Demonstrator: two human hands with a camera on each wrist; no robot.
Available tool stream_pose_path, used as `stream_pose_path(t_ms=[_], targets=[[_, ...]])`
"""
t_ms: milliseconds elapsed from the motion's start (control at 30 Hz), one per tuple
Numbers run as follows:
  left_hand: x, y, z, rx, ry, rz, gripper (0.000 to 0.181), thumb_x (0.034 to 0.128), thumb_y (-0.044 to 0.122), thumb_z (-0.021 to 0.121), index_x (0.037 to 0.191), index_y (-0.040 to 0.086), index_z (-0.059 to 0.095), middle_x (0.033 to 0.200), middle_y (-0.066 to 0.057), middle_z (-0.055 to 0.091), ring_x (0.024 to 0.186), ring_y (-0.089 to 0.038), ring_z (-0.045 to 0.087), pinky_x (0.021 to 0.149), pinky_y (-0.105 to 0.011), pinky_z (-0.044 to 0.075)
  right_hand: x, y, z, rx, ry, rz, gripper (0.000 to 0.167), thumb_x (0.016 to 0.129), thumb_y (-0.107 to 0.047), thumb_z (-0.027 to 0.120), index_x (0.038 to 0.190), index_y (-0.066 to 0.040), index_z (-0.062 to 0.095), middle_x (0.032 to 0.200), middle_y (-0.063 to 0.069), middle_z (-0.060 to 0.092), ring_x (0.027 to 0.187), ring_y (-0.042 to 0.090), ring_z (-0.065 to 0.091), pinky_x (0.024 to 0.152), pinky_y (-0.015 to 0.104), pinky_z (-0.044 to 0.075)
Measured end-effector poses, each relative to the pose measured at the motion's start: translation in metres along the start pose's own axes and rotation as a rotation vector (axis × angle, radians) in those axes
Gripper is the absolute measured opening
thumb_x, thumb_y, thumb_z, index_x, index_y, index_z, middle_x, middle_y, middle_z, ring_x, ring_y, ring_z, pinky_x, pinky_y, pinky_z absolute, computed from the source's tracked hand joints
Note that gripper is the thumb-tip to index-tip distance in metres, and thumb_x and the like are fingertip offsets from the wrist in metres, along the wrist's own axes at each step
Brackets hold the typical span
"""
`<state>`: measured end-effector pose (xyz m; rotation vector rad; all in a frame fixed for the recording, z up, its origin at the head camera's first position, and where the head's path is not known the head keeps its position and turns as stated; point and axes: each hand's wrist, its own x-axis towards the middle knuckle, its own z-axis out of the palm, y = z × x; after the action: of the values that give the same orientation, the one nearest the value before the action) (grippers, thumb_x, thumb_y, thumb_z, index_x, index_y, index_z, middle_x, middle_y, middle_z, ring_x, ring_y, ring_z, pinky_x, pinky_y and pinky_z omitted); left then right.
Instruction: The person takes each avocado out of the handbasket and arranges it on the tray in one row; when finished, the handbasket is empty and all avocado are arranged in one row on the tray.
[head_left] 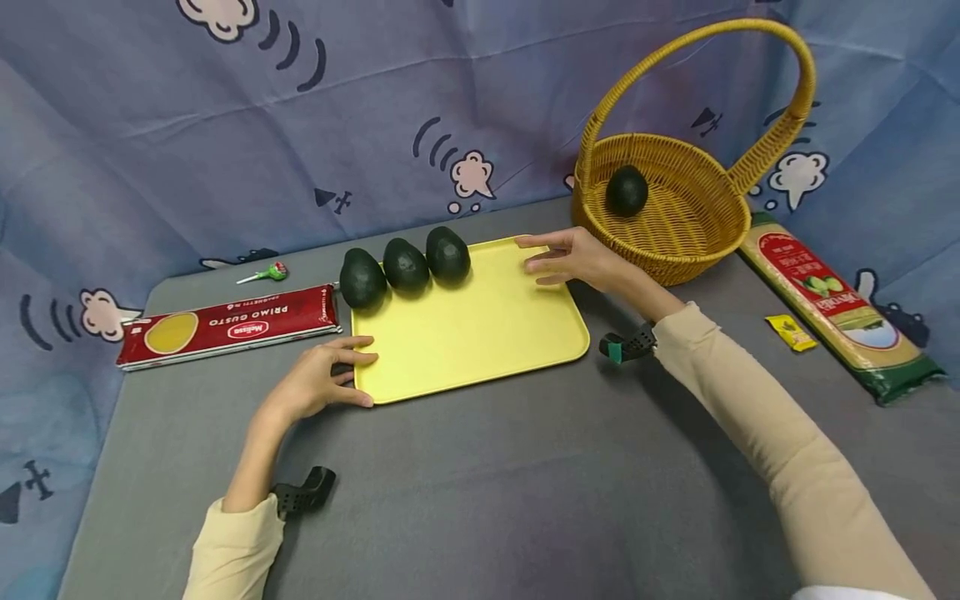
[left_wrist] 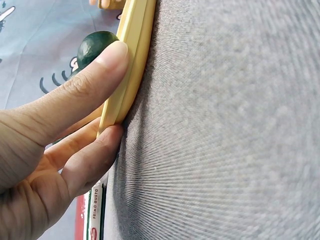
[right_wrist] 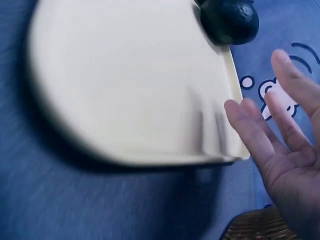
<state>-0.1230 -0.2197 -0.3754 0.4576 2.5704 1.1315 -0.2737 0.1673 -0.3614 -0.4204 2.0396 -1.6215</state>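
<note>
A yellow rectangular tray (head_left: pixel 480 333) lies on the grey table. Three dark green avocados (head_left: pixel 406 267) stand in a row at its back left, the leftmost over the corner. At the tray's front left corner my left hand (head_left: pixel 315 379) grips the edge, its thumb against the rim in the left wrist view. My right hand (head_left: pixel 577 257) hovers at the back right corner with fingers spread and nothing held; the right wrist view shows its fingertips (right_wrist: pixel 234 109) near the rim. One more avocado (head_left: pixel 627 192) sits inside a wicker basket (head_left: pixel 675 271) behind that hand.
Left of the tray lies a red spaghetti pack (head_left: pixel 232 327), with a lollipop (head_left: pixel 270 272) behind it. On the right are a long green and red food bag (head_left: pixel 840 304) and a small yellow packet (head_left: pixel 791 332). A patterned blue cloth (head_left: pixel 375 100) hangs behind the table.
</note>
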Motion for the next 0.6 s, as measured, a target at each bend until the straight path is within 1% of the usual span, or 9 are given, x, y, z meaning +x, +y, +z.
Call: stream_pose_path(t_ms=[67, 167, 233, 300, 367, 400, 467, 600], targets=[[0.000, -0.001, 0.000, 0.001, 0.000, -0.004, 0.060, 0.0700, 0.006, 0.084, 0.122, -0.010, 0.060, 0.143, -0.021, 0.044, 0.131, -0.036, 0.041, 0.093, -0.037, 0.052, -0.011, -0.004, -0.003, -0.058, -0.001, 0.005, 0.052, 0.092, 0.000, 0.061, 0.141, 0.002, 0.044, 0.149, 0.016, 0.038, 0.125, 0.034, 0.049, 0.090, 0.043, 0.055], [-0.001, -0.001, 0.000, 0.007, 0.001, -0.004, 0.060, 0.0698, 0.006, 0.085, 0.123, -0.010, 0.061, 0.143, -0.021, 0.044, 0.131, -0.036, 0.042, 0.093, -0.037, 0.052, -0.029, -0.012, -0.009, -0.106, 0.005, -0.008, 0.051, 0.092, 0.003, 0.060, 0.141, 0.005, 0.043, 0.147, 0.021, 0.039, 0.122, 0.034, 0.052, 0.092, 0.045, 0.053], [-0.001, -0.002, 0.000, 0.015, 0.001, 0.000, 0.060, 0.0699, 0.007, 0.085, 0.122, -0.010, 0.061, 0.143, -0.020, 0.044, 0.129, -0.035, 0.044, 0.092, -0.037, 0.052, -0.042, -0.018, -0.014, -0.129, 0.028, -0.017, 0.051, 0.092, 0.003, 0.060, 0.140, 0.006, 0.043, 0.146, 0.022, 0.040, 0.119, 0.029, 0.055, 0.092, 0.043, 0.054], [-0.001, -0.001, 0.000, 0.020, 0.002, 0.004, 0.060, 0.0699, 0.007, 0.085, 0.122, -0.009, 0.061, 0.143, -0.020, 0.044, 0.127, -0.035, 0.046, 0.092, -0.036, 0.053, -0.055, -0.025, -0.022, -0.153, 0.065, -0.013, 0.052, 0.092, -0.001, 0.062, 0.141, 0.004, 0.045, 0.144, 0.021, 0.043, 0.114, 0.019, 0.059, 0.091, 0.039, 0.055], [-0.001, -0.001, 0.000, 0.028, 0.004, 0.009, 0.060, 0.0700, 0.007, 0.085, 0.122, -0.009, 0.061, 0.142, -0.020, 0.045, 0.126, -0.035, 0.048, 0.092, -0.036, 0.053, -0.067, -0.032, -0.032, -0.165, 0.113, 0.006, 0.053, 0.092, -0.007, 0.065, 0.141, 0.000, 0.047, 0.143, 0.015, 0.046, 0.110, 0.009, 0.060, 0.088, 0.033, 0.057], [-0.001, -0.001, 0.000, 0.028, 0.004, 0.009, 0.059, 0.0701, 0.006, 0.085, 0.122, -0.009, 0.061, 0.142, -0.020, 0.045, 0.126, -0.035, 0.048, 0.092, -0.036, 0.053, -0.073, -0.035, -0.037, -0.158, 0.140, 0.018, 0.053, 0.091, -0.009, 0.066, 0.140, -0.003, 0.048, 0.142, 0.012, 0.048, 0.108, 0.006, 0.060, 0.087, 0.031, 0.057], [-0.001, -0.001, 0.000, 0.033, 0.005, 0.008, 0.059, 0.0700, 0.006, 0.085, 0.122, -0.009, 0.061, 0.142, -0.020, 0.045, 0.126, -0.035, 0.048, 0.091, -0.036, 0.053, -0.082, -0.040, -0.047, -0.119, 0.196, 0.049, 0.051, 0.090, -0.013, 0.068, 0.139, -0.010, 0.053, 0.135, 0.005, 0.054, 0.105, 0.004, 0.062, 0.085, 0.028, 0.058], [-0.001, -0.001, 0.001, 0.025, 0.007, 0.004, 0.059, 0.0695, 0.006, 0.085, 0.122, -0.009, 0.061, 0.142, -0.020, 0.045, 0.127, -0.036, 0.047, 0.091, -0.037, 0.053, -0.095, -0.044, -0.066, 0.043, 0.283, 0.077, 0.043, 0.087, -0.009, 0.071, 0.129, -0.018, 0.063, 0.119, -0.005, 0.062, 0.099, 0.007, 0.064, 0.079, 0.028, 0.059]])
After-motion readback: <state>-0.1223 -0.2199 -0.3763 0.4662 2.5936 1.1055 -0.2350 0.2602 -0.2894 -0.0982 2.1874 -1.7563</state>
